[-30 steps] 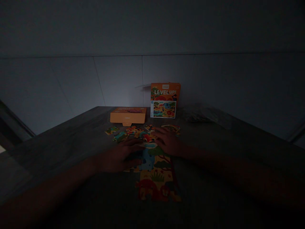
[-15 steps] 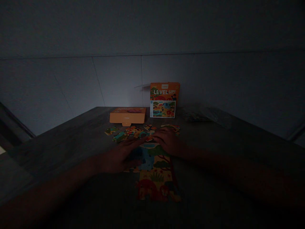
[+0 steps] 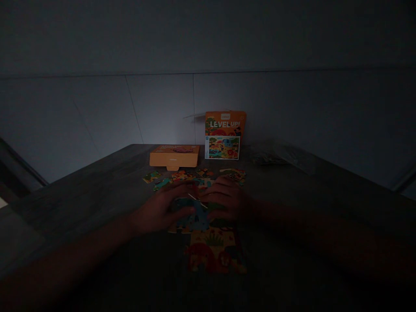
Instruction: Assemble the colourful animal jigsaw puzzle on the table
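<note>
In the dim head view, a jigsaw puzzle piece (image 3: 198, 201) is tilted up between my hands, its pale edge showing. The fingers and thumb of my left hand (image 3: 164, 208) close around its left side. At its right side are the curled fingers of my right hand (image 3: 229, 197). Below both hands lies a joined section of puzzle (image 3: 212, 249), with a blue elephant above and red animals nearer me. My hands cover part of its upper area. Loose puzzle pieces (image 3: 182, 176) are scattered just beyond my fingers.
An orange box (image 3: 173, 158) lies flat at the back of the grey table (image 3: 97, 190). Beside it an orange "LEVEL UP!" box (image 3: 225, 125) stands upright, with a picture card (image 3: 222, 147) in front. Clear plastic packaging (image 3: 282, 156) lies at the back right, near the wall.
The puzzle piece with the pale edge has come up between my hands. My right hand has drawn slightly nearer me, and my left fingers have curled in from lying stretched out.
</note>
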{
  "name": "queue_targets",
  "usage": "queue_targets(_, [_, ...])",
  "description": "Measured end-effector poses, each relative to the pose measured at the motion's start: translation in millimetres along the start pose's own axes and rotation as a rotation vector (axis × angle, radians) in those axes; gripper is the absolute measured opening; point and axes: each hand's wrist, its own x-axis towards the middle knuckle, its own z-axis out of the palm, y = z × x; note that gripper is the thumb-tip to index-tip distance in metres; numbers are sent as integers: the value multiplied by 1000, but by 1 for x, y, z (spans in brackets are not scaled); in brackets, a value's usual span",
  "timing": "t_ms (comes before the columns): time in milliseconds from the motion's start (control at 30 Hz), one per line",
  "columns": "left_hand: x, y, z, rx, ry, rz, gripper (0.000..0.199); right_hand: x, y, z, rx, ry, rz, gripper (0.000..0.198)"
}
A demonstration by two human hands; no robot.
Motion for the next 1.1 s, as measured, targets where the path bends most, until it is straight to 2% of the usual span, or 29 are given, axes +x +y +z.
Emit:
queue_targets(100, [1,-1,-2,6,102,-21,9,1,-2,-1,6,-28,78,51])
queue_targets(167, [1,-2,-3,12,139,-8,8,2,-4,-3,-5,-65,126,62])
queue_targets(300, [-2,-4,-1,4,112,-10,5,3,-6,-4,-59,-143,114,69])
queue_targets(433, [-4,-7,5,-26,83,-69,29,0,-4,-1,-76,-126,67,64])
queue_targets(500, [-5,-8,7,-36,70,-92,33,-1,-3,0,-69,-106,65,57])
queue_targets(700, [-2,-7,6,-52,35,-123,23,1,-3,0,-23,-61,134,41])
queue_targets(1100, [0,-2,-1,-37,-5,-69,20,2,-5,-1,-25,-35,132,34])
